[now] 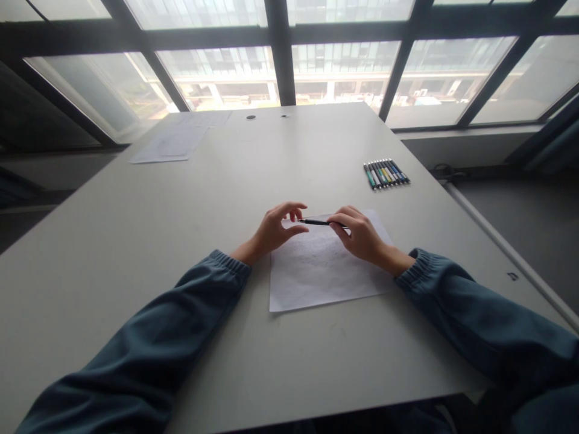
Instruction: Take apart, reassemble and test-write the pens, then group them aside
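My right hand (357, 234) grips a dark pen (315, 222) by one end, its fingers closed around the barrel. The pen lies roughly level and points left. At its other end is my left hand (277, 228), with thumb and fingers apart around the tip; whether a finger touches the tip is hard to make out. Both hands are over a white sheet of paper (312, 283) that bears faint marks across its upper part. The sheet rests flat on the table, partly hidden by the right hand and sleeve.
A row of several pens (386, 175) lies side by side on the white table (217, 187), beyond my right hand. More papers (169, 138) lie at the far left. Two small round fittings are near the far edge, and windows (344, 66) stand behind it.
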`<state>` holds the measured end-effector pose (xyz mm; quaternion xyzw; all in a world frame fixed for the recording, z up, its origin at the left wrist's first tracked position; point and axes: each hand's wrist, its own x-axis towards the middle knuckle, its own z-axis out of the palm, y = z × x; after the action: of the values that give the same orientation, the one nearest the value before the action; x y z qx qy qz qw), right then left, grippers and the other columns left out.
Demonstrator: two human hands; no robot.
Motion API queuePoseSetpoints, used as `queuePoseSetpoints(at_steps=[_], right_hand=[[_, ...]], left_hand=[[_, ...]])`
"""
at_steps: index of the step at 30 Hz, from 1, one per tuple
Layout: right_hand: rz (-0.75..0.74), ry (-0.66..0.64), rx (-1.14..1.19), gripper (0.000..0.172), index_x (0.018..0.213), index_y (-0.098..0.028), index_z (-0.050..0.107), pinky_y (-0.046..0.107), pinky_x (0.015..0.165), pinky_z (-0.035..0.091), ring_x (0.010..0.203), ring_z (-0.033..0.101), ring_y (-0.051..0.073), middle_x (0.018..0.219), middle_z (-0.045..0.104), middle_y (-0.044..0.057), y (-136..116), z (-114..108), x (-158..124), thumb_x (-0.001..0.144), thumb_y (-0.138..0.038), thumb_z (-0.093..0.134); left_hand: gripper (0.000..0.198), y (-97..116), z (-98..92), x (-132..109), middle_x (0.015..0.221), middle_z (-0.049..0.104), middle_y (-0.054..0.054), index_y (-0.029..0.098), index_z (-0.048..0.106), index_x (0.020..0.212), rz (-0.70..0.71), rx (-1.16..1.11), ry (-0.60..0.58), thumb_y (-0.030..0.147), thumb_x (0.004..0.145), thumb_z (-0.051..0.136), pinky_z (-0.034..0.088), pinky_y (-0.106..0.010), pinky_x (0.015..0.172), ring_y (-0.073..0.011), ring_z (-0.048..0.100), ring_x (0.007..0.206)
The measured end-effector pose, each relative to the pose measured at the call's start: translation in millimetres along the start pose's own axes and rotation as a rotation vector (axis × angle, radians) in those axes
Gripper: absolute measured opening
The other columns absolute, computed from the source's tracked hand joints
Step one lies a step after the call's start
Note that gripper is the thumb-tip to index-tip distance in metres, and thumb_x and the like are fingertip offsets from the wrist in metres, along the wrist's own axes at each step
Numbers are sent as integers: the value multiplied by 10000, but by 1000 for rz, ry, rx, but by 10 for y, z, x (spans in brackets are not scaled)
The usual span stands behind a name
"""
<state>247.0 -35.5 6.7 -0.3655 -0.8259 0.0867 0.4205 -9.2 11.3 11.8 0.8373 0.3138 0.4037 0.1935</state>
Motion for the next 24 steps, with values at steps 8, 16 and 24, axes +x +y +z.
queuePoseSetpoints(at_steps=[8,16,24], right_hand=[[-18,1,-6,171,1000,-204,684,382,799,517,880,598,225,912,672,81,3,-5,1,1009,-205,513],[-14,-8,-5,168,1016,-206,684,390,810,516,891,597,228,925,675,83,9,-1,-5,1008,-203,516],[-8,-2,-11,164,1011,-202,679,382,804,510,890,593,225,923,668,81,18,-5,-13,1006,-197,515]], left_hand=[[654,-7,-9,9,559,574,-3,167,600,597,-43,40,-72,581,1033,345,432,-277,692,-120,533,560],[632,31,-13,12,574,604,-1,169,596,588,-49,93,-91,608,1006,414,438,-275,741,-116,532,575],[406,12,-1,12,673,671,-31,170,680,709,7,20,-14,501,939,632,458,-271,678,-136,588,648]])
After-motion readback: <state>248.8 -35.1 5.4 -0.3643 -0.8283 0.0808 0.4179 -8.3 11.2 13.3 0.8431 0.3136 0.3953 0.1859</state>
